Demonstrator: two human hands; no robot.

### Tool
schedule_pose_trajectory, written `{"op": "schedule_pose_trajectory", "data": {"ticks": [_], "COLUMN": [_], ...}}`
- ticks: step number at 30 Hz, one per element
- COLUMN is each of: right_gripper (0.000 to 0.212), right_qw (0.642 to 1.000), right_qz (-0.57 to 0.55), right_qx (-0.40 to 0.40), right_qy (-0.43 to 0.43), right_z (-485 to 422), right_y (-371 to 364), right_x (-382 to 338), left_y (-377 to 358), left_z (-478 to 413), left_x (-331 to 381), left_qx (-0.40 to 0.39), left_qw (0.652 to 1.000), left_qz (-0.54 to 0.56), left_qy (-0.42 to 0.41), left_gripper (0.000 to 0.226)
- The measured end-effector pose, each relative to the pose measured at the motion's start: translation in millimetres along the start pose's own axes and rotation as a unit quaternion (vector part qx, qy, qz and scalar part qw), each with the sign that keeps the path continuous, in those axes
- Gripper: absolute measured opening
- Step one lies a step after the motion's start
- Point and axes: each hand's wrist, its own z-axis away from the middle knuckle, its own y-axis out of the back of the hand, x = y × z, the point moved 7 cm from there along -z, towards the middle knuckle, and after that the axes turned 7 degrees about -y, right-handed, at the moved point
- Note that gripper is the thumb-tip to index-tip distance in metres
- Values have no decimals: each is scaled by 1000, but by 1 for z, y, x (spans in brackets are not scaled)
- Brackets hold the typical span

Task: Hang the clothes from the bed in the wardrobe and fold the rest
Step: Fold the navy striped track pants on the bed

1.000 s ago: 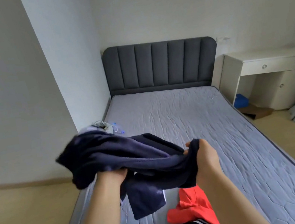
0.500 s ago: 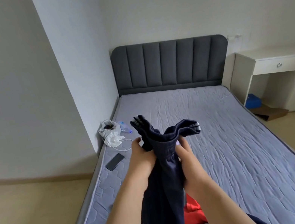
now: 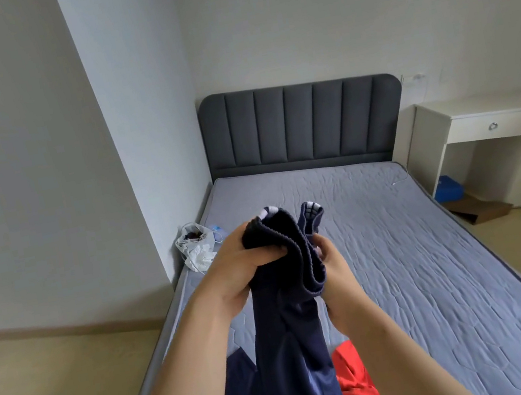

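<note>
Gathered tighter than half a second ago, the navy garment (image 3: 288, 324) now hangs as one long column between both hands above the bed (image 3: 419, 256) — its ribbed band bunched at the top, its tail falling out of view below. The left hand (image 3: 240, 270) grips the band with fingers curled round it; the right hand (image 3: 330, 265) pinches the opposite edge just beside it. To do this step well, the person would likely draw the hands apart along the band to find its corners, then shake the cloth flat before hanging or folding. A red garment (image 3: 355, 386) lies on the bed beneath — kept clear, it should not snag.
</note>
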Motion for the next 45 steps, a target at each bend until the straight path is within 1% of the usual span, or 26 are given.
{"op": "schedule_pose_trajectory", "data": {"ticks": [2,3,5,6,7,8,9,12,14,15,16,18,20,22,24,25,27,29,30,31,32,36,38,40,42,45], "right_gripper": [29,32,35,36,36,35,34,34,54,58,53,31,18,14,11,9,9,11,12,13,16,34,47,48,34,32], "right_qw": [996,993,988,986,986,985,985,976,961,957,957,964,970,974,976,976,973,966,962,957,952,922,915,928,948,959], "right_qz": [44,59,54,35,7,-16,-32,-110,-175,-183,-180,-161,-136,-109,-69,-54,-40,-41,-44,-46,-43,-59,-77,-80,-80,-104], "right_qx": [43,43,-6,-40,-70,-91,-100,-140,-181,-193,-197,-191,-179,-158,-134,-126,-119,-133,-154,-184,-219,-332,-356,-335,-287,-244], "right_qy": [60,97,147,155,151,144,136,124,118,119,116,91,90,123,156,169,196,219,222,218,209,189,174,144,110,99], "right_z": [2,4,4,4,2,-1,-5,-16,-21,-22,-23,-27,-29,-28,-27,-25,-22,-16,-13,-9,-6,9,11,5,-4,-11], "right_y": [6,6,-1,-7,-13,-19,-25,-38,-44,-47,-48,-51,-51,-48,-43,-41,-38,-35,-34,-34,-34,-32,-29,-23,-11,8], "right_x": [-20,-32,-55,-67,-76,-85,-94,-124,-148,-161,-174,-192,-211,-236,-261,-274,-301,-326,-335,-343,-347,-352,-349,-341,-331,-321], "left_y": [2,1,-5,-7,-9,-10,-10,-2,4,7,12,20,28,31,33,33,34,28,26,25,26,34,41,46,49,53], "left_z": [0,0,3,2,1,-3,-6,-24,-33,-38,-44,-52,-59,-64,-64,-63,-62,-57,-54,-52,-50,-43,-46,-53,-55,-53], "left_x": [12,20,44,56,66,75,85,115,138,149,161,183,204,225,251,265,295,317,325,333,339,349,342,326,313,316], "left_qx": [-6,-23,-69,-77,-73,-66,-46,5,21,25,35,59,67,39,-7,-31,-71,-107,-120,-123,-124,-108,-93,-91,-97,-110], "left_qw": [998,995,981,973,969,969,972,970,971,971,972,975,980,986,990,986,971,956,950,947,945,954,961,975,984,982], "left_qz": [61,98,173,206,220,220,211,209,200,196,188,161,131,88,-13,-67,-159,-214,-229,-234,-229,-147,-106,-77,-73,-75], "left_qy": [-9,-21,-58,-75,-80,-87,-98,-125,-131,-133,-136,-139,-137,-136,-140,-148,-162,-169,-175,-183,-198,-239,-237,-187,-130,-131], "left_gripper": [31,21,6,7,16,14,6,21,24,24,22,20,23,28,18,18,27,30,42,56,62,60,59,63,65,60]}}
